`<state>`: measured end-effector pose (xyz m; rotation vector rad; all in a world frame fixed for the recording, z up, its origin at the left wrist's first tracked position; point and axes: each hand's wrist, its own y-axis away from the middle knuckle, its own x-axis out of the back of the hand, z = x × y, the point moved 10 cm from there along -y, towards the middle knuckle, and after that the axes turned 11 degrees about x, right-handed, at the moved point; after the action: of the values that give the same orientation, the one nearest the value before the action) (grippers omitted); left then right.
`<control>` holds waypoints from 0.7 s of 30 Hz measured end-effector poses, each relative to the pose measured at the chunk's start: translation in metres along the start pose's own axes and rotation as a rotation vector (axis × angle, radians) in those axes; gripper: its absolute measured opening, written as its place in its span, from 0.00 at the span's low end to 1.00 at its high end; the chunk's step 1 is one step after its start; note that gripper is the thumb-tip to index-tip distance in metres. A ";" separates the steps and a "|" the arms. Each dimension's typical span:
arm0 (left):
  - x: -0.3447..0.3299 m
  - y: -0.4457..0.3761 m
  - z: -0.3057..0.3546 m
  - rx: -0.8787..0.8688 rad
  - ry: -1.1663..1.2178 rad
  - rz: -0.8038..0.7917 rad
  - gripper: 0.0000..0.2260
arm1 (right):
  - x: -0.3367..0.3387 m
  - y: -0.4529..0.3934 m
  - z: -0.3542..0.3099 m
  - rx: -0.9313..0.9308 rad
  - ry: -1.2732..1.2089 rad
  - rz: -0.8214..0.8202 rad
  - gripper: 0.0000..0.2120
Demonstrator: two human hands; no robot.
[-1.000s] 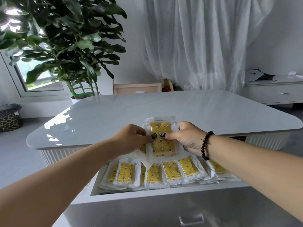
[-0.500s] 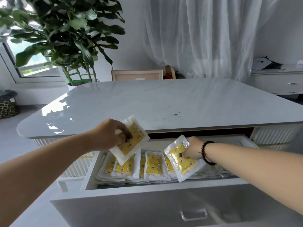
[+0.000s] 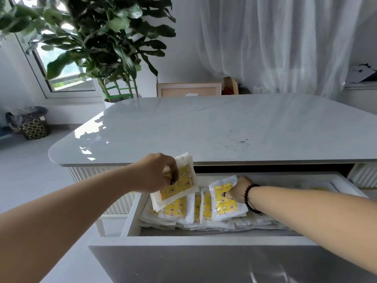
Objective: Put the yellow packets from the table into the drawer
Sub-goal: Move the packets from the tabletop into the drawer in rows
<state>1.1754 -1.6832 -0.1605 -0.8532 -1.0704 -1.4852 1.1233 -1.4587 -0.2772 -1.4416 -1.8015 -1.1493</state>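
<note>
Left hand (image 3: 152, 173) pinches a tilted yellow packet (image 3: 177, 183) above the open drawer's (image 3: 204, 241) left end. Right hand (image 3: 237, 189) grips a second packet (image 3: 224, 201), lying on the packets (image 3: 177, 210) that fill the drawer. Behind: table (image 3: 204, 127), plant (image 3: 106, 37).

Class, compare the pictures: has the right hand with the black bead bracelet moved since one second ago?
Yes. The right hand dropped from above the white marble tabletop edge into the open white drawer, carrying a yellow star-print packet.
</note>
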 end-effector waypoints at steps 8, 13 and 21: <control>-0.003 0.005 0.007 -0.008 -0.044 -0.020 0.09 | 0.002 0.003 -0.015 0.187 0.113 0.147 0.32; 0.000 0.007 0.022 -0.037 -0.054 -0.005 0.08 | 0.028 0.017 -0.023 0.245 0.319 0.169 0.22; -0.013 0.013 0.054 -0.111 -0.006 -0.058 0.14 | 0.057 0.065 -0.054 0.489 -0.166 0.109 0.24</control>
<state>1.1888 -1.6284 -0.1513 -0.9111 -1.0318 -1.6041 1.1659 -1.4744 -0.1857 -1.3428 -1.9156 -0.4935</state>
